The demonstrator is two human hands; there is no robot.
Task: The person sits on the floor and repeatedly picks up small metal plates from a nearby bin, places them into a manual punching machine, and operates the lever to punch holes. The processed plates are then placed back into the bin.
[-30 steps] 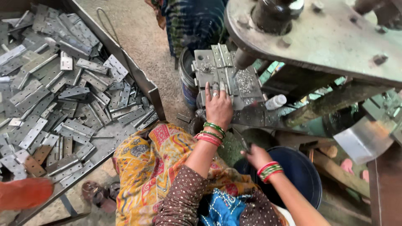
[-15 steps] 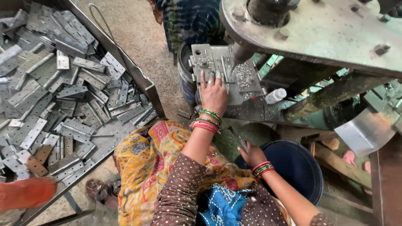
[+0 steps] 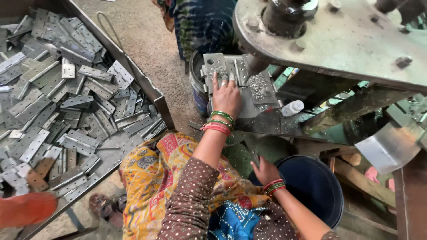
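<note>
Head view, left hand (image 3: 227, 98) slid further up, flat on metal plate (image 3: 231, 73), right hand (image 3: 265, 170) open beside dark bucket (image 3: 313, 186), white bottle (image 3: 292, 108) at 3 o'clock.

Heavy press arm (image 3: 338, 40) overhangs the die plate (image 3: 235, 75); approach open from the near side

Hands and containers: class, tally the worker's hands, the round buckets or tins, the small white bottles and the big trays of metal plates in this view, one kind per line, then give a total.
Hands: 2, left hand and right hand
Buckets or tins: 2, bucket and tin
White bottle: 1
Tray: 1
Total: 6
</note>
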